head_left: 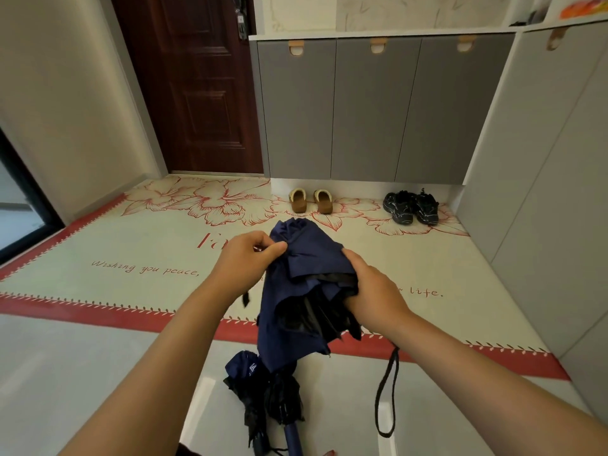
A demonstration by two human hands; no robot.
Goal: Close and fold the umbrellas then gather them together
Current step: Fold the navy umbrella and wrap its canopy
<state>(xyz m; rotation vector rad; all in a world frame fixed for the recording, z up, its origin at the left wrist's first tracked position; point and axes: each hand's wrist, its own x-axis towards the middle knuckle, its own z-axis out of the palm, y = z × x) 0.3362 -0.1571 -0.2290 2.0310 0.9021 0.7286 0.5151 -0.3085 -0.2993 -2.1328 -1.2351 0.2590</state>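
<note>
Over the mat [131, 251] edge: navy umbrella [306, 258], collapsed, canopy loose, held aloft.
Left hand [246, 258]: fingertips pinch a fabric fold.
Right hand [375, 291]: fingers curled round bunched lower canopy.
Risk: pinch slips, pleats spring loose; hanging strap [386, 396] could snag floor umbrellas [263, 390].

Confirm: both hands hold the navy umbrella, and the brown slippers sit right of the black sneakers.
No. The head view shows the brown slippers left of the black sneakers; the left hand and right hand do hold the navy umbrella.
</note>
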